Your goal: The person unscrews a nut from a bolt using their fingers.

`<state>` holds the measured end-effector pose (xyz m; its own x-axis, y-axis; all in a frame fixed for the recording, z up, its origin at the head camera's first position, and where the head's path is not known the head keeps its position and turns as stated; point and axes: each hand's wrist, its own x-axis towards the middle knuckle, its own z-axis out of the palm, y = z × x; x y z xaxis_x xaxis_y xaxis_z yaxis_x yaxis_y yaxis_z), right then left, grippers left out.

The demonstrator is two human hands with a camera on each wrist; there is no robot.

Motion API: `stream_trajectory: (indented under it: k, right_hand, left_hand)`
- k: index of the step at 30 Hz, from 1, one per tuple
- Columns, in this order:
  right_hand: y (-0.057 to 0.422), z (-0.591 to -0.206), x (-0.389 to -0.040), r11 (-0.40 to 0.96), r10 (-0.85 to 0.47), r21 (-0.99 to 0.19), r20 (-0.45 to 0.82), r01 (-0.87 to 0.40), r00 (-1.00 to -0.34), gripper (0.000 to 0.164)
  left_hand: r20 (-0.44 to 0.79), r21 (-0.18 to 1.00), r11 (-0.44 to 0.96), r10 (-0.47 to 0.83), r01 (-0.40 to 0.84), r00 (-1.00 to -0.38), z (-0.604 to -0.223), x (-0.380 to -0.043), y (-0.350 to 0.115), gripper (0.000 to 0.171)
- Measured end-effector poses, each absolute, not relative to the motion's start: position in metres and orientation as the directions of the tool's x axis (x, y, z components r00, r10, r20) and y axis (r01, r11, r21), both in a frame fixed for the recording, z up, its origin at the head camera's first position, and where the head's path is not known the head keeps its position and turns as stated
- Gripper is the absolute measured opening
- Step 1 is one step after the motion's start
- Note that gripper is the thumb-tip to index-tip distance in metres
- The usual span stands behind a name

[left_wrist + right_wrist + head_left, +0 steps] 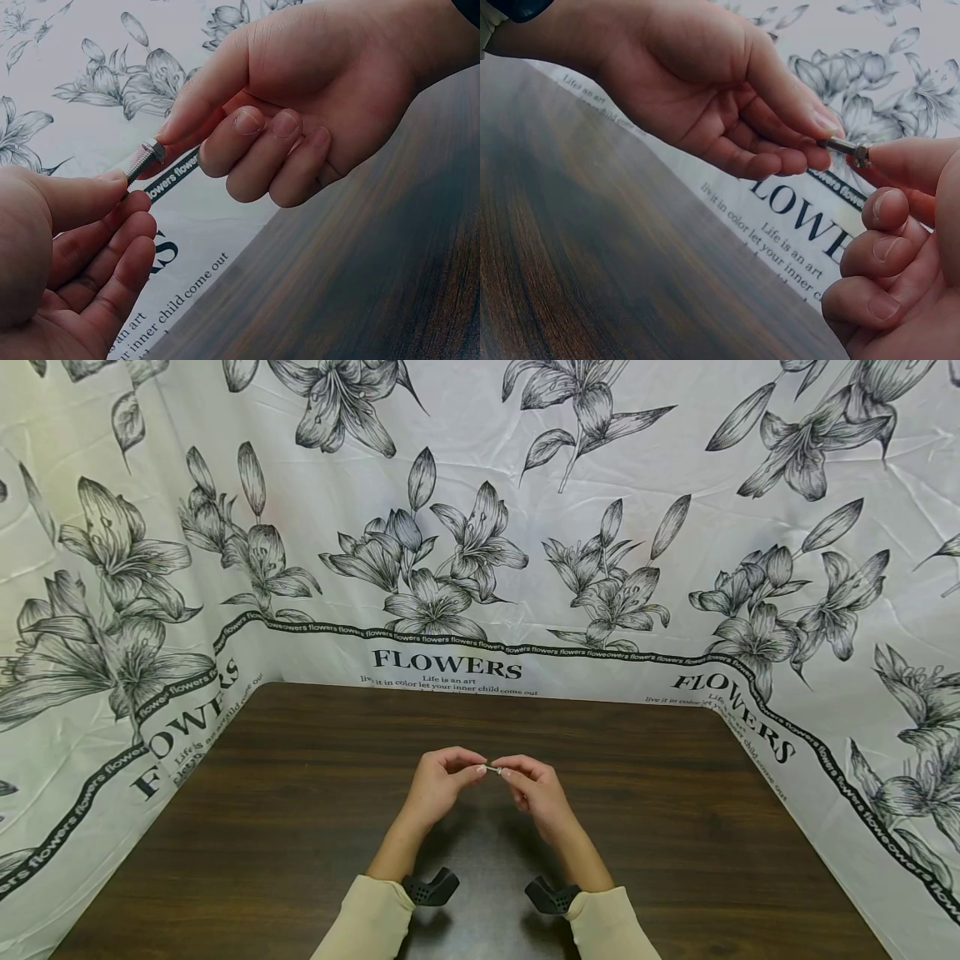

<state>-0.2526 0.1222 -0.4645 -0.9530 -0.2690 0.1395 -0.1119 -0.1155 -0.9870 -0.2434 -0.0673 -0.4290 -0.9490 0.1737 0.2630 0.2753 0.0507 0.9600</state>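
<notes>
A small metal bolt (492,768) is held in the air between both hands, above the table. My left hand (437,785) pinches the threaded shank between thumb and fingertips. At the other end, the wider hexagonal head (154,148) lies between the thumb and index finger of my right hand (542,793). In the right wrist view the bolt (846,148) tilts slightly, its head toward the right hand. The right hand's other fingers (870,300) are curled toward the palm. Fingertips cover the bolt's far tip.
A dark brown wood-grain table (315,777) lies beneath the hands. White cloth (450,647) printed with black flowers and lettering rises along its back and sides. Each wrist wears a black device, the left one (432,888) and the right one (551,896).
</notes>
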Motion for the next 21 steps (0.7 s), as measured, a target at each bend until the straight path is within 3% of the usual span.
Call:
stream_trajectory:
  k: [13,21]
  right_hand:
    - [0.1229,-0.4711,-0.2540,-0.131,-0.262,-0.971,0.229,-0.201,-0.937,0.025]
    - [0.1217,-0.4712,-0.2546,-0.122,-0.242,-0.981,0.176,-0.150,-0.954,0.024]
  left_hand:
    - [0.260,0.961,0.047,0.170,0.271,-0.951,-0.4290,-0.2431,-0.0670,0.010]
    - [0.262,0.960,0.053,0.170,0.274,-0.950,-0.4290,-0.2435,-0.0668,0.009]
